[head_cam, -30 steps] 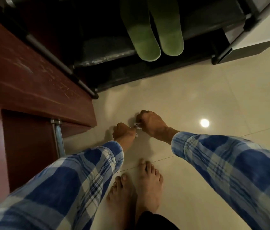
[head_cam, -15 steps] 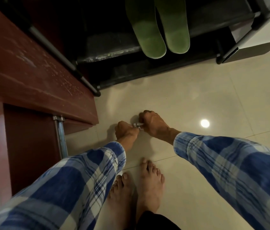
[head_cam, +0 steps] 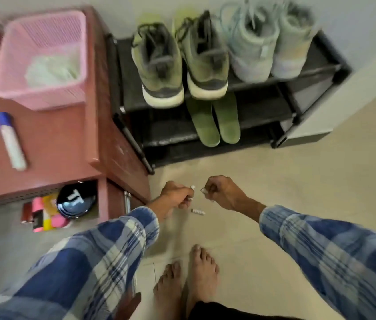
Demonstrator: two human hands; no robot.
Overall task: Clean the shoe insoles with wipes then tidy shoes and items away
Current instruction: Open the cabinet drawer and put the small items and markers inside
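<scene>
Head view: tidying is judged under way — white scraps [head_cam: 202, 190] are pinched by the left hand [head_cam: 176, 195] and right hand [head_cam: 224, 192]. Next, the loose piece [head_cam: 198, 211] below should be gathered.

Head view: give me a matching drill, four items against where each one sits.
1 pink basket
2 green insoles
3 olive shoes
4 black round lid

A top shelf of the rack
B rack shelf under the top one
C on top of the red cabinet
D in the cabinet's open compartment

Pairs: 1-C, 2-B, 3-A, 4-D
</scene>
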